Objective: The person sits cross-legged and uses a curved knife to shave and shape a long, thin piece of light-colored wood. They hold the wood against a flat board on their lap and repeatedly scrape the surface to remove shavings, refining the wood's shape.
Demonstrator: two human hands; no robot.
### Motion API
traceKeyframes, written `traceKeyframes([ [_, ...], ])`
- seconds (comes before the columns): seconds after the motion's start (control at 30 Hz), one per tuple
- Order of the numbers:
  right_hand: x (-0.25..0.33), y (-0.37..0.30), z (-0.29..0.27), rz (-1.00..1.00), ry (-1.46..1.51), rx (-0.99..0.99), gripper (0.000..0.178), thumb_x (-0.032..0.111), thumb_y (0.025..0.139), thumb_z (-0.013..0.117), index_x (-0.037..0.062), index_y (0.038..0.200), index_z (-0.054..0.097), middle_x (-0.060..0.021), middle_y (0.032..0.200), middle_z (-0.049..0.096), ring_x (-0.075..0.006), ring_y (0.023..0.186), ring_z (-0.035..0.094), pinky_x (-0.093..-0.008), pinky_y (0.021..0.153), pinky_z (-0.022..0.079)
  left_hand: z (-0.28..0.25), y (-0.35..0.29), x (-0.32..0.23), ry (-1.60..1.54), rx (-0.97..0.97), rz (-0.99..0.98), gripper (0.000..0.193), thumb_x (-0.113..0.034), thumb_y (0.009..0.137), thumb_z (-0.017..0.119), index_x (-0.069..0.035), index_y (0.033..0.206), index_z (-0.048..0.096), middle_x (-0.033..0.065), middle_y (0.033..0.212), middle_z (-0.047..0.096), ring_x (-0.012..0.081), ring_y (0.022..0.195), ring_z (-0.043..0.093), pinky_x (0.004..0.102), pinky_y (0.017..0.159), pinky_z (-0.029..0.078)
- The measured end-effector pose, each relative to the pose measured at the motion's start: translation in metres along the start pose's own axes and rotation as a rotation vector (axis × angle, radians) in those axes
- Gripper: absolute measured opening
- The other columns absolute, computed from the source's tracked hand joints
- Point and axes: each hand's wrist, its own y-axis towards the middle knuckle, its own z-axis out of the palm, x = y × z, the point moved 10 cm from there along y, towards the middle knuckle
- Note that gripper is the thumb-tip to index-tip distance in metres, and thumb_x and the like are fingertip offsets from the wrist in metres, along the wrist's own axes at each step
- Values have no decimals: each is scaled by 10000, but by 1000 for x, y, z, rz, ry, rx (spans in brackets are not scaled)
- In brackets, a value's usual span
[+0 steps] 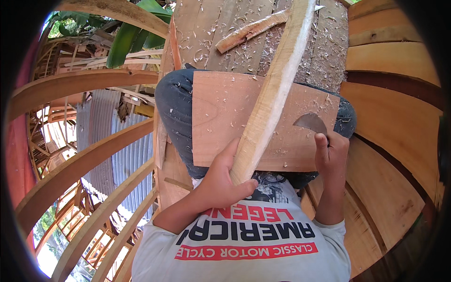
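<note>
A long, pale, gently curved wooden piece (270,101) slants from my waist up toward the top of the view. Its right side is whiter than the rest. My left hand (224,181) is closed around the near end. In my right hand (332,152) is a short knife (311,123) with a broad, dark, curved blade pointing left; the fingers hide its handle. The blade is apart from the wooden piece. A flat wooden board (221,124) rests across my lap beneath both.
Curled shavings (329,58) litter the plank floor (192,28) ahead, where a smaller bent wooden offcut (253,33) lies. Curved wooden ribs (94,155) rise at left, with corrugated metal sheets (134,155) beyond. Curved planking (390,122) walls the right side.
</note>
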Motion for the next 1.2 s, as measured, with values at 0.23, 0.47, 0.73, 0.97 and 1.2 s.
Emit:
traceKeyframes([
  [0.23,35,-15,15,-170,9,-39,483,434,819,642,-14,662,555,-187,547,485,-363,502,516,-381,476,389,33,-9,32,-430,177,-291,791,-92,696,640,16,1384,264,-14,738,398,55,609,369,191,561,350],
  [0.47,-27,8,-34,143,45,-155,522,464,843,602,-34,691,567,-195,545,468,-335,502,534,-358,489,397,41,-18,33,-186,255,-255,849,-122,657,647,-9,1403,257,11,836,462,88,704,465,241,653,415],
  [0.73,27,-25,10,-123,75,26,555,546,788,624,8,658,574,-178,558,510,-371,530,553,-375,468,412,31,-7,7,-108,201,-213,782,-96,645,642,23,1345,316,163,1151,508,204,1086,481,292,927,374],
  [0.97,19,-17,1,-221,-146,-126,582,610,743,619,40,635,560,-149,533,497,-344,509,550,-369,440,400,33,-11,24,-72,201,-261,799,-95,630,643,53,1340,307,174,1122,507,204,1055,481,289,914,375],
  [1.2,8,-1,-7,-170,-126,-197,577,601,757,616,38,640,563,-150,533,497,-346,510,545,-368,449,404,38,-12,30,-239,215,-236,862,-75,640,635,6,1400,236,10,814,443,66,659,428,216,584,383],
])
